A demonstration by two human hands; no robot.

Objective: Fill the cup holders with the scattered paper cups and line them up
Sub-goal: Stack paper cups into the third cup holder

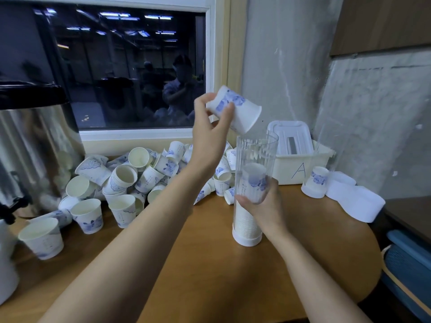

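My left hand (211,131) grips a white paper cup with blue print (242,110), tilted mouth-down just above the open top of a clear tube cup holder (255,155). The holder stands upright on the wooden table on a white base, with a stack of upside-down cups inside reaching about halfway up. My right hand (261,202) wraps around the tube's middle from the right. Several loose cups (126,180) lie piled against the window sill, behind and left of the holder.
A steel urn (35,145) stands at the far left. A white lidded bin marked "A" (300,164) sits behind the holder. A second clear holder with one cup (317,180) leans at the right, next to white paper (356,201). The table edge curves off at right.
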